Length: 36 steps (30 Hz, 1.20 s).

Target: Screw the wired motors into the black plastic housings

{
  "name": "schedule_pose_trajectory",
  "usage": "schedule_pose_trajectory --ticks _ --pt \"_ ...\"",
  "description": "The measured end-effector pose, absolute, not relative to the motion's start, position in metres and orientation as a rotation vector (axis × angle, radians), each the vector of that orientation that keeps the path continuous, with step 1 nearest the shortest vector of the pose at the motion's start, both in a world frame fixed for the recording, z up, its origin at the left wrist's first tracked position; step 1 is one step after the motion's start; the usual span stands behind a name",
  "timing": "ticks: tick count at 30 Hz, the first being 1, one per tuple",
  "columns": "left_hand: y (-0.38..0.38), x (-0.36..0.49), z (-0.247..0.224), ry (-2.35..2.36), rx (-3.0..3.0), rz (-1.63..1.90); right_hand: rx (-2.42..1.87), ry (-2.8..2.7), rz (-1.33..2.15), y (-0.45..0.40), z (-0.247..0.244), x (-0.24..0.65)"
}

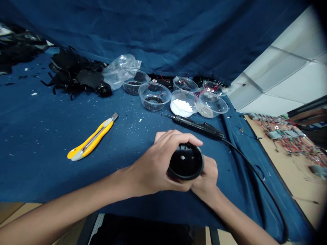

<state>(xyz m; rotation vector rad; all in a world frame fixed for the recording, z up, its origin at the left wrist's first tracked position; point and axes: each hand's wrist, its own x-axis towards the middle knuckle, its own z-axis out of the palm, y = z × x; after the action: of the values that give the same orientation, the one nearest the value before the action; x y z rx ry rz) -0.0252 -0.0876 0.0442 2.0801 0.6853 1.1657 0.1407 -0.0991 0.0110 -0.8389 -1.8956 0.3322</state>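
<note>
The grip of our left hand point(153, 163) is closed over a black round plastic housing point(186, 162), open end facing us, and the grip of our right hand point(208, 177) closes under it, above the blue-covered worktop point(51, 136), a soldering iron point(196, 126) just ahead, a yellow utility knife point(90, 137) to the left

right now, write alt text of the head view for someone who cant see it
The left hand and right hand grip a black round housing over a blue cloth; a soldering iron and yellow utility knife lie nearby, with clear bowls beyond.
</note>
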Motion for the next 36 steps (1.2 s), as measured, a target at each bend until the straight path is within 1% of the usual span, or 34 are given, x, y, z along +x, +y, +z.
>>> schedule_pose_trajectory --ticks 11,14,16,19,22,24,26,28,31,33,36 --pt "-0.086 -0.026 0.042 0.624 2.130 1.172 -0.798 -1.969 0.536 -0.093 0.014 0.148" --pt "-0.085 -0.029 0.042 0.597 2.222 1.132 -0.819 -1.969 0.551 -0.092 0.014 0.151" --pt "-0.083 -0.033 0.040 0.668 2.334 1.149 -0.881 -1.956 0.587 -0.092 0.015 0.152" --pt "-0.077 -0.039 0.037 0.837 2.508 1.215 -1.062 -1.871 0.779 -0.089 0.019 0.151" --pt "-0.070 -0.043 0.033 0.940 2.529 1.107 -1.179 -1.683 1.091 -0.085 0.023 0.150" --pt "-0.066 -0.044 0.031 1.030 2.404 1.027 -1.154 -1.589 1.281 -0.083 0.024 0.150" --pt "-0.064 -0.043 0.030 1.126 2.184 1.008 -1.092 -1.536 1.397 -0.081 0.025 0.151" --pt "-0.064 -0.042 0.028 1.150 1.913 1.043 -1.088 -1.473 1.353 -0.077 0.025 0.152" --pt "-0.063 -0.038 0.025 0.968 1.546 1.100 -1.120 -1.383 1.195 -0.071 0.023 0.154" --pt "-0.062 -0.036 0.022 0.845 1.394 1.069 -1.079 -1.396 1.223 -0.068 0.021 0.153" --pt "-0.061 -0.033 0.019 0.828 1.359 1.039 -1.030 -1.404 1.290 -0.066 0.017 0.151"
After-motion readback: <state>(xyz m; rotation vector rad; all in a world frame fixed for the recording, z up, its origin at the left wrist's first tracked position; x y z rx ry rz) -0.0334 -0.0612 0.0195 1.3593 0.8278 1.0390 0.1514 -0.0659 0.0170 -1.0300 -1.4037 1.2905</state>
